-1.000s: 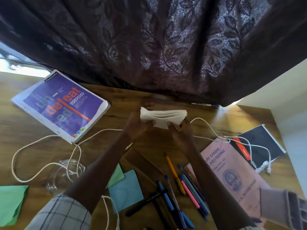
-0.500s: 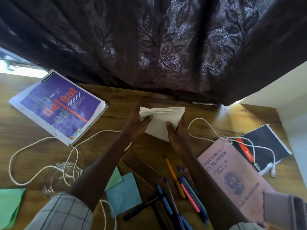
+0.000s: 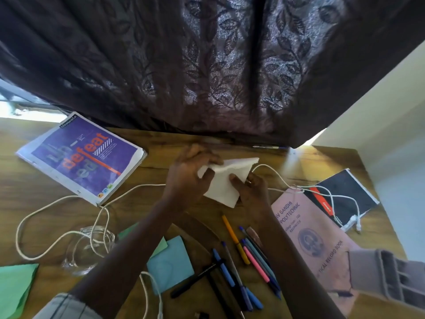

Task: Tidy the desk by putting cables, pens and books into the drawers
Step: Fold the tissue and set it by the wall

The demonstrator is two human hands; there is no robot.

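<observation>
My left hand [image 3: 188,178] and my right hand [image 3: 250,192] both grip a folded white paper [image 3: 224,183] low over the middle of the wooden desk [image 3: 161,141]. A purple book [image 3: 82,157] lies at the back left. A pink record book [image 3: 310,236] and a black notebook [image 3: 342,194] lie at the right. A white cable [image 3: 57,236] loops across the left of the desk, and a second white cable [image 3: 331,196] runs over the black notebook. Several pens [image 3: 248,256] lie near the front between my arms.
A dark leaf-patterned curtain [image 3: 207,65] hangs over the desk's far edge. A clear glass dish [image 3: 87,252] sits under the cable at the left. Green paper [image 3: 16,286] and blue paper [image 3: 170,263] lie near the front. A grey organiser [image 3: 388,275] stands at the right front.
The white paper has come down from held up edge-on to tilted flat, close over the desk. My left hand has shifted over its left corner.
</observation>
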